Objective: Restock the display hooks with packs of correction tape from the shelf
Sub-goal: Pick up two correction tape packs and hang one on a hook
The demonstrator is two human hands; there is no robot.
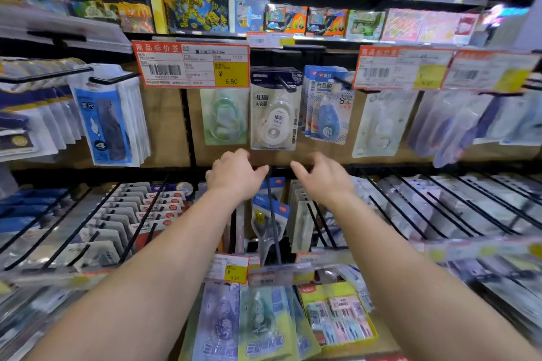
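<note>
"商品标价签" and "6.80" are read on the red-bordered price tag, "30" is seen printed on the white correction tape pack, "8" is shown on the blue pack, "4" on the left blue pack, and "5.50" on the lower price tag.

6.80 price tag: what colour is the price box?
Yellow, on the red-bordered price tag; head view.
</note>
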